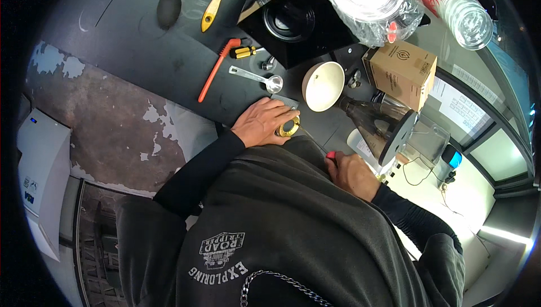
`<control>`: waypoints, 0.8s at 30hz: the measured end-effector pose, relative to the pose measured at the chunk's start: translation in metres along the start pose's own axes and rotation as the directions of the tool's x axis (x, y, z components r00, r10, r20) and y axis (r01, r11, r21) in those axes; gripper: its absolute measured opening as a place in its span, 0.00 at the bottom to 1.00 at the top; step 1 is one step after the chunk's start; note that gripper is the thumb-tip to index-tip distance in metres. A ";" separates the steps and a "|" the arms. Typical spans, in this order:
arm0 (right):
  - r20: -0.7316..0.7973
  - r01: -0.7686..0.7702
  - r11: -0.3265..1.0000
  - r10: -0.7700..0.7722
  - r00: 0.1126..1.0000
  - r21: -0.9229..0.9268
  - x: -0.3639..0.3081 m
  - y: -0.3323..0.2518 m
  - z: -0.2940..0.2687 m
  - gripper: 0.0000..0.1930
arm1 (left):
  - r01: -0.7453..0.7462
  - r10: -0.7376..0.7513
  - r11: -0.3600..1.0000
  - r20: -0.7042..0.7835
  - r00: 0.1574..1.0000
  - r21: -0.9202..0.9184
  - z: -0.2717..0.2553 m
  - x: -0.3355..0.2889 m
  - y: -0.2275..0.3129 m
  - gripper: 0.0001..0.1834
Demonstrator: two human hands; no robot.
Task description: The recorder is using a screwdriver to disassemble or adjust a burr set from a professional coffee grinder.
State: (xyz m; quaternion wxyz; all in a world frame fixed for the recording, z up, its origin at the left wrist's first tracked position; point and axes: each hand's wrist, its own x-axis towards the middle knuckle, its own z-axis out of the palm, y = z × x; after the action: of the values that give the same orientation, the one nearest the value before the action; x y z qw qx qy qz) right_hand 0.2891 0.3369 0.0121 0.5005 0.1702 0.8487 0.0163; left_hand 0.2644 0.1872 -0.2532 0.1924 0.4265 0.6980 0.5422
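Close to my body at the table's near edge, my left hand (263,120) is closed around a brass-coloured ring (289,126) with a dark centre. Farther right, my right hand (354,173) grips a thin tool with a pinkish-red handle (331,155), which looks like a screwdriver. Its slim shaft points toward the ring; whether the tip touches it I cannot tell. Just beyond my left hand lies a flat grey metal piece (285,101). A steel measuring spoon (274,84) and a cream bowl (323,86) are near it.
On the dark table (129,42) are a red-handled brush (217,73), a yellow-and-black screwdriver (242,52), a paintbrush (217,3) and a black rubber blower (169,8). A black machine (304,36) stands behind the bowl. Rightward are a cardboard box (400,73), a smoky plastic hopper (375,124) and stacked clear cups (468,22).
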 end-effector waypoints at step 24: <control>-0.215 0.175 0.920 -0.103 0.971 0.351 -0.012 0.045 0.021 0.22 | -0.088 0.085 0.995 0.043 0.995 0.054 -0.011 0.005 0.008 0.43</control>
State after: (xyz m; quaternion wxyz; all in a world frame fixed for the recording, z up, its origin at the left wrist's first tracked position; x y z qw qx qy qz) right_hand 0.3250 0.3726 0.0204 0.3755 0.1973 0.8909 -0.1620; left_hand 0.2564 0.1855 -0.2414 0.1709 0.4725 0.6896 0.5216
